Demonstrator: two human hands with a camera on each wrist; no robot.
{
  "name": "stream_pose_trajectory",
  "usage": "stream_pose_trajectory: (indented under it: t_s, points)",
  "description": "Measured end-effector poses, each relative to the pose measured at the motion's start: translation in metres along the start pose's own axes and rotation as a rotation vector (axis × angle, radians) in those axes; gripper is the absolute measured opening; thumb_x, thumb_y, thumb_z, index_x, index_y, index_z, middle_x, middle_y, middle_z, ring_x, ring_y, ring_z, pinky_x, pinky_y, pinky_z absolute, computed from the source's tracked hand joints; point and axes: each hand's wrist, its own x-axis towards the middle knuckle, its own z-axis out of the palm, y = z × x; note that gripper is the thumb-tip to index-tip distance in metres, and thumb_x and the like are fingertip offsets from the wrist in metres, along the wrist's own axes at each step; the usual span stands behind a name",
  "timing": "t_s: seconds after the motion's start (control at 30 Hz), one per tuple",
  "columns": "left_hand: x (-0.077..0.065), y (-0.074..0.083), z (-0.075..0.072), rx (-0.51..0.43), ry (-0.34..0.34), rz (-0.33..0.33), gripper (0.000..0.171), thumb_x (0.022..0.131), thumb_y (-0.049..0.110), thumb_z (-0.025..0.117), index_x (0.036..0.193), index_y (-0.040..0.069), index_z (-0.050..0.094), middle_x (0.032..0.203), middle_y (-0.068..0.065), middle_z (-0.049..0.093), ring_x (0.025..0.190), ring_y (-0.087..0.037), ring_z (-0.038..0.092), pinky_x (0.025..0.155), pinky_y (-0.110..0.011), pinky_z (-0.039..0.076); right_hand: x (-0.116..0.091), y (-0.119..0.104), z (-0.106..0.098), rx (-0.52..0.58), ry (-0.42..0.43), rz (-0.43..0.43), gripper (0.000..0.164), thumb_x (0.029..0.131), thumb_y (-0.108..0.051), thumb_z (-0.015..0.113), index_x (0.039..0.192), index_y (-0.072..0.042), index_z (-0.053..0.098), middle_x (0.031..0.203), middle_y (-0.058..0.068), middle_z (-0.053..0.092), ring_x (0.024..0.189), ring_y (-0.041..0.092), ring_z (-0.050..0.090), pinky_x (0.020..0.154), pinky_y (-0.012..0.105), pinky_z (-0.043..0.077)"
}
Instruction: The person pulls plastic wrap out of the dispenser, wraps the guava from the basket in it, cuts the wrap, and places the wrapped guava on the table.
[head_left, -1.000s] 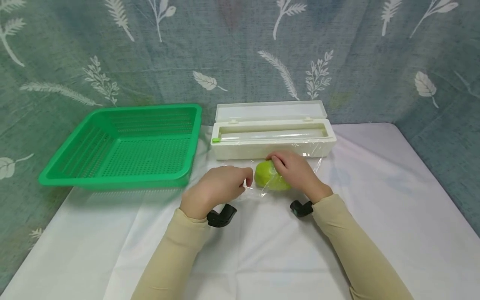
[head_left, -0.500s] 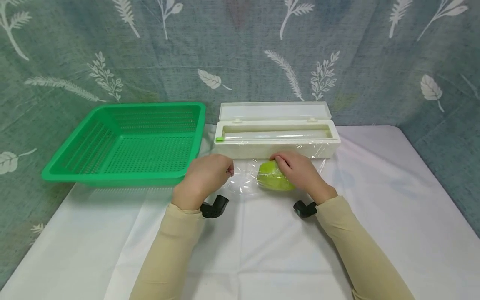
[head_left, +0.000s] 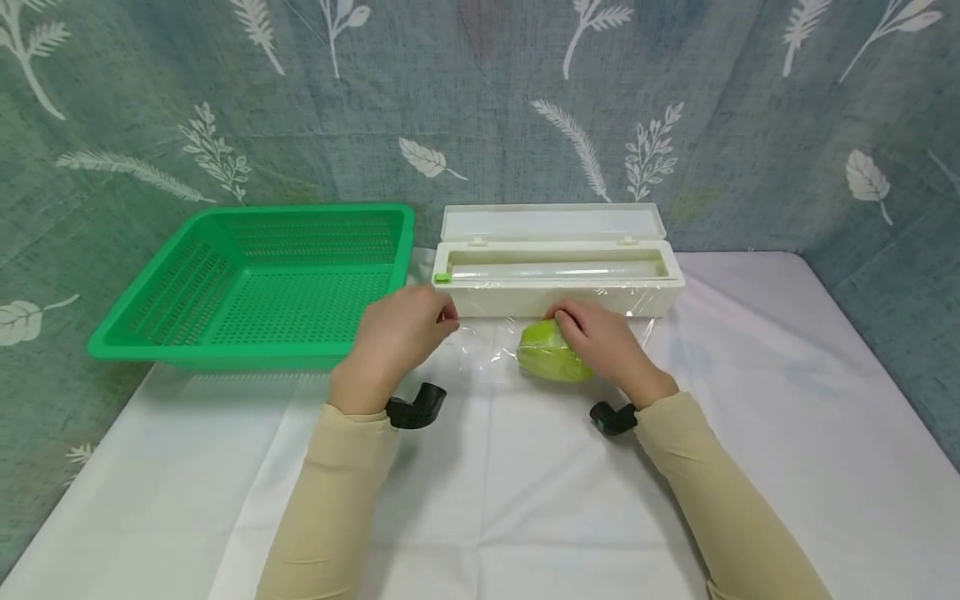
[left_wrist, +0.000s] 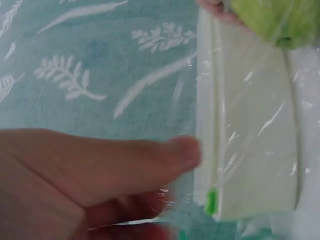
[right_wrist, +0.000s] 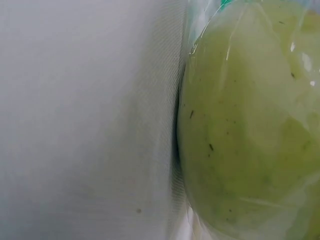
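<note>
The green fruit [head_left: 549, 354], long axis roughly left-to-right, lies within the curled grip of the right hand [head_left: 606, 343], rightward of the left hand [head_left: 396, 340], its grip closed, pinching clear film [head_left: 486, 343].

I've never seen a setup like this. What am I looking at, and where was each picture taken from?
There's no robot, just a person's left hand and right hand. The widest picture comes from a camera on the head, looking forward and down. The other two come from wrist cameras, probably the black pieces: the left shows a thumb and the box, the right a fruit close up.

On the white cloth sit a green basket and an open white box with a roll inside. Clear film covers the green fruit. The right hand holds the fruit; the left seems to pinch the film.
</note>
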Motion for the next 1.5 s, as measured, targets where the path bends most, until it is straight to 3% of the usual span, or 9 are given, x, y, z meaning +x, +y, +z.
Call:
stream_pose_trajectory:
  t_s: [0.17,0.27,0.5,0.63,0.8,0.93,1.03,1.27,1.5]
  points:
    - [0.007,0.009,0.008,0.000,0.207,0.033,0.004,0.083,0.020,0.061,0.084,0.022,0.065,0.064,0.005,0.056,0.055,-0.018,0.049,0.043,-0.033,0.037,-0.001,0.002,-0.003,0.030,0.017,0.014,0.026,0.094,-0.032,0.035,0.108,-0.021,0.054,0.101,-0.006,0.059,0.088,0.014,0.053,0.079,0.035,0.041]
    - [0.013,0.014,0.017,0.013,0.312,0.052,0.004,0.085,0.022,0.059,0.085,0.021,0.063,0.050,0.002,0.047,0.046,-0.020,0.044,0.039,-0.033,0.033,-0.003,0.004,-0.003,0.044,0.033,0.024,0.024,0.093,-0.030,0.038,0.107,-0.020,0.054,0.102,-0.005,0.058,0.091,0.014,0.054,0.080,0.035,0.041]
    - [0.024,0.021,0.030,-0.004,0.438,0.064,0.007,0.087,0.026,0.057,0.088,0.021,0.062,0.043,0.000,0.039,0.041,-0.022,0.041,0.037,-0.034,0.031,-0.003,0.009,0.000,0.048,0.084,-0.001,0.021,0.091,-0.025,0.041,0.106,-0.016,0.053,0.105,-0.004,0.053,0.096,0.011,0.052,0.079,0.033,0.042]
    - [0.027,0.021,0.035,-0.078,0.396,0.053,0.011,0.089,0.027,0.054,0.093,0.018,0.061,0.042,0.005,0.044,0.040,-0.016,0.043,0.038,-0.031,0.032,-0.002,0.010,0.004,0.051,0.081,-0.018,0.018,0.089,-0.024,0.044,0.102,-0.017,0.055,0.100,-0.005,0.053,0.092,0.011,0.050,0.079,0.032,0.041]
    - [0.030,0.016,0.035,-0.203,0.203,0.001,0.010,0.090,0.025,0.052,0.096,0.017,0.057,0.050,0.013,0.054,0.036,-0.003,0.047,0.042,-0.029,0.036,-0.003,0.008,0.008,0.075,0.078,-0.021,0.017,0.087,-0.023,0.046,0.099,-0.016,0.057,0.096,-0.006,0.054,0.089,0.010,0.050,0.079,0.032,0.042]
    - [0.038,0.019,0.028,-0.299,0.064,-0.046,0.005,0.090,0.023,0.052,0.092,0.019,0.055,0.059,0.011,0.058,0.041,-0.003,0.053,0.046,-0.032,0.039,-0.004,0.007,0.008,0.056,0.097,-0.013,0.017,0.087,-0.023,0.047,0.098,-0.017,0.059,0.096,-0.007,0.055,0.089,0.010,0.051,0.079,0.032,0.042]
    - [0.044,0.022,0.025,-0.391,0.007,-0.076,0.008,0.091,0.024,0.050,0.094,0.018,0.055,0.063,0.009,0.060,0.045,-0.005,0.056,0.052,-0.033,0.041,-0.003,0.006,0.009,0.064,0.105,-0.003,0.017,0.086,-0.023,0.049,0.098,-0.018,0.060,0.096,-0.008,0.056,0.090,0.009,0.052,0.079,0.031,0.042]
    - [0.049,0.018,0.031,-0.509,0.045,-0.124,0.013,0.091,0.026,0.050,0.098,0.016,0.056,0.071,0.003,0.066,0.047,-0.008,0.059,0.058,-0.031,0.042,0.002,0.000,0.013,0.108,0.084,-0.016,0.018,0.087,-0.025,0.048,0.098,-0.019,0.062,0.096,-0.009,0.058,0.091,0.009,0.052,0.081,0.030,0.041]
    - [0.065,0.037,0.046,-0.618,0.153,-0.061,0.010,0.091,0.030,0.051,0.096,0.021,0.054,0.065,0.007,0.064,0.046,-0.003,0.057,0.052,-0.032,0.042,0.000,0.005,0.002,0.080,0.131,-0.031,0.022,0.088,-0.020,0.047,0.098,-0.018,0.067,0.095,-0.007,0.061,0.086,0.012,0.055,0.076,0.031,0.042]
